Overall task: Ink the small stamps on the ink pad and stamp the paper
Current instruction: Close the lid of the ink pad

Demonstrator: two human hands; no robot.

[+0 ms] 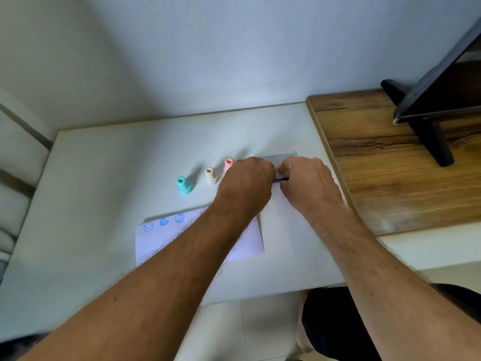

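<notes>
Together, left hand (246, 182) and right hand (305, 183) sat over ink pad (282, 162), fingers curled on its grey case; thin blue edge showed between them. Pink stamp (228, 165) stood just left of pad, touching left hand; cream stamp (210, 175) and teal stamp (184, 185) farther left. Paper (156, 238) lay nearer than pad, under left forearm, carrying three blue prints.

Three stamps (209, 175) stand behind the paper (166, 238), left of the ink pad (279, 158).
</notes>
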